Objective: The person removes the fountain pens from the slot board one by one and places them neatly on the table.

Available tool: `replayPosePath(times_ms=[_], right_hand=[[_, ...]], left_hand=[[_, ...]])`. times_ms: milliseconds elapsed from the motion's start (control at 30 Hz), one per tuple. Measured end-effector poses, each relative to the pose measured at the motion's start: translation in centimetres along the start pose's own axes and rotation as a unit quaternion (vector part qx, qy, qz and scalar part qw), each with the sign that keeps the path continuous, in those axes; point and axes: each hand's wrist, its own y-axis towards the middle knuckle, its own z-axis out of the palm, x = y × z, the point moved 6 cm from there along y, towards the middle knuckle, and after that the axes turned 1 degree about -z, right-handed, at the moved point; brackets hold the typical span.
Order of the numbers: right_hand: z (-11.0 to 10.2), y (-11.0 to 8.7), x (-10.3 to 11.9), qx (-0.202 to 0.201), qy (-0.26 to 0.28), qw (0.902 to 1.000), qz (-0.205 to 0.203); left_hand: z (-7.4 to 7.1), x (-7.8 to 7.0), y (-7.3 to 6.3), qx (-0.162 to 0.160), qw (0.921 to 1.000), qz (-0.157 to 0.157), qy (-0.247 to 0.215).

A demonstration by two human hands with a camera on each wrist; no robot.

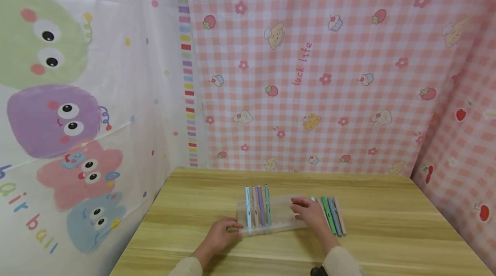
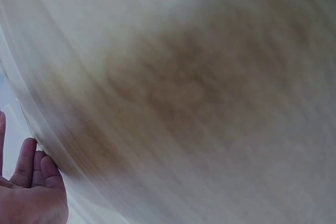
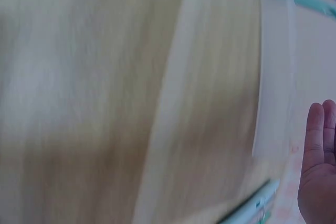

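Hanging behind tray [image 1: 282, 212]; "luck life" cloth [image 1: 317, 69]

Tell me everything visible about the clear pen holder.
The pen holder looks like frosted, see-through plastic, long, with a paler strip along its front. It sits on the wood-grain table, its right end slightly farther back. Four pens occupy its left half, their tops past the back edge. The left hand is at its near left corner, the right hand at its right end; firm contact is unclear.
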Motion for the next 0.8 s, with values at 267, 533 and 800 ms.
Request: replayPosePath(times_ms=[267,533,800], right_hand=[[3.5,-0.4,0.5,0.028,-0.018,0.9988,-0.035],[5.6,-0.2,-0.1,0.041,-0.041,0.9969,-0.052],[6.7,0.0,-0.6,0.039,-0.033,0.9975,-0.048]], left_hand=[[0.0,0.0,0.0,-0.002,0.9999,0.010,-0.005],[-0.1,-0.2,0.0,-0.007,0.9998,0.021,-0.002],[-0.2,-0.1,0.0,-0.005,0.9998,0.018,-0.010]])
